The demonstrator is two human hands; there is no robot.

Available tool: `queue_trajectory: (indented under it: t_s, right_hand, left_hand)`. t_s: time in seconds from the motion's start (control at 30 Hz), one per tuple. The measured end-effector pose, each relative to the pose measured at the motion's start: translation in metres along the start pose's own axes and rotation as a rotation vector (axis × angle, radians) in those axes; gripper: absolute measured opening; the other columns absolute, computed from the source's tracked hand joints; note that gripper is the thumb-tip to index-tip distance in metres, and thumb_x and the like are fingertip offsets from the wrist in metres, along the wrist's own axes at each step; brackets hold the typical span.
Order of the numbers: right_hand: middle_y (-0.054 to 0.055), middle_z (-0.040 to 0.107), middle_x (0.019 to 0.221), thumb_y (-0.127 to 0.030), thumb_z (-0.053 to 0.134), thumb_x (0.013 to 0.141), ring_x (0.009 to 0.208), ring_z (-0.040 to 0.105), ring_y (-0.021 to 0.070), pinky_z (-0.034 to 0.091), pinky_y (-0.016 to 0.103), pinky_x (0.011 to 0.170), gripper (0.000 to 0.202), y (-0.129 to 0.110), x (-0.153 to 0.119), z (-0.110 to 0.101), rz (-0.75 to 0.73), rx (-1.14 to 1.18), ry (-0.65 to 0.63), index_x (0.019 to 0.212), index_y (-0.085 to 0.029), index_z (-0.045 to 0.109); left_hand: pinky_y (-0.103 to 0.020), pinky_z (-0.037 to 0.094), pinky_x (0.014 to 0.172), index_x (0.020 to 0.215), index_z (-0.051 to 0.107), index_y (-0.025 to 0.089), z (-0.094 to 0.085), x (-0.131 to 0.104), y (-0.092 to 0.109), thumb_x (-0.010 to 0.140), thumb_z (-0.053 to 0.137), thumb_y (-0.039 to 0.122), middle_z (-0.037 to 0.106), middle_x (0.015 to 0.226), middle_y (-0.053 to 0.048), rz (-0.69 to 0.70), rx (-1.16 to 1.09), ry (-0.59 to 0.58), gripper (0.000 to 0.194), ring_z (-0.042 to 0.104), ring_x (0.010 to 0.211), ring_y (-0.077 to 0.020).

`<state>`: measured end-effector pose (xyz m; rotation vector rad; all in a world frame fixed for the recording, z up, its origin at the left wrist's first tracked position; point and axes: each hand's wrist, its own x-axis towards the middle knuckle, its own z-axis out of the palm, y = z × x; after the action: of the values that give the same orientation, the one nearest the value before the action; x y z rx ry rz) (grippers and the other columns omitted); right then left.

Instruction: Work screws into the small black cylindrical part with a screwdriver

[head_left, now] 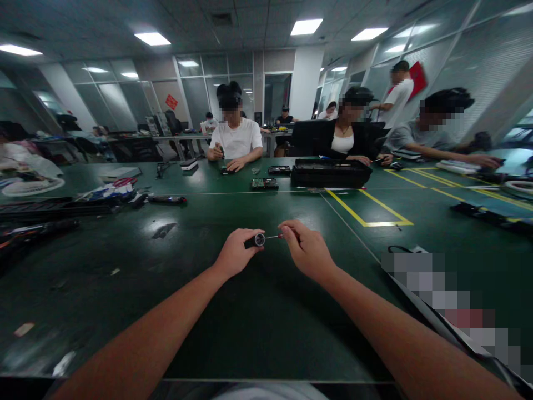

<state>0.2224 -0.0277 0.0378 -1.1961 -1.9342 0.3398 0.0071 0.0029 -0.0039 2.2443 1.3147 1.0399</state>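
Note:
My left hand (239, 250) is closed around a small black cylinder (259, 240) whose round, silver-rimmed end faces me. What the cylinder is I cannot make out. From the right, my right hand (306, 247) pinches the red handle of a thin screwdriver (275, 238). Its metal shaft points left and meets the cylinder's rim; whether the tip is inside it is too small to tell. Both hands are close together above the green table (266, 322).
Across the table, co-workers sit near a long black case (331, 173) and a circuit board (264, 184). Tools and cables (119, 189) lie to the left, with a black cylindrical tool (166, 199). Yellow tape (389, 224) marks the surface at right. A blurred-out object sits at near right.

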Motion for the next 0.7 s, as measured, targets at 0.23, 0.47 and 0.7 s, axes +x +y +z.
queue_trajectory:
  t_s: [0.23, 0.47, 0.7]
  right_hand:
    - [0.002, 0.064, 0.077, -0.034, 0.036, 0.101, 0.065, 0.059, 0.0181, 0.039, 0.03, 0.06, 0.03, -0.002, 0.0, 0.0, 0.008, 0.007, -0.063, 0.119, -0.019, 0.056]
    - [0.004, 0.065, 0.086, -0.034, 0.045, 0.097, 0.076, 0.061, 0.0198, 0.044, 0.032, 0.067, 0.023, -0.002, -0.002, 0.006, 0.079, 0.194, 0.016, 0.113, -0.021, 0.053]
    - [0.003, 0.059, 0.072, -0.048, 0.05, 0.09, 0.065, 0.058, 0.0189, 0.051, 0.034, 0.062, 0.03, 0.022, 0.011, 0.017, 0.492, 0.748, 0.246, 0.085, -0.021, 0.058]
  left_hand:
    - [-0.042, 0.043, 0.1, 0.122, 0.067, 0.03, 0.001, 0.0, -0.004, 0.081, 0.074, 0.019, 0.069, 0.118, -0.002, -0.021, -0.011, 0.012, 0.042, 0.059, 0.111, -0.0227]
    - [-0.041, 0.044, 0.098, 0.121, 0.067, 0.029, -0.001, 0.001, 0.001, 0.081, 0.074, 0.018, 0.069, 0.116, -0.003, -0.05, -0.008, 0.015, 0.042, 0.06, 0.109, -0.0229]
    - [-0.044, 0.041, 0.103, 0.12, 0.067, 0.027, -0.006, 0.003, 0.011, 0.085, 0.07, 0.017, 0.069, 0.118, -0.003, 0.121, 0.085, 0.053, 0.037, 0.059, 0.112, -0.022]
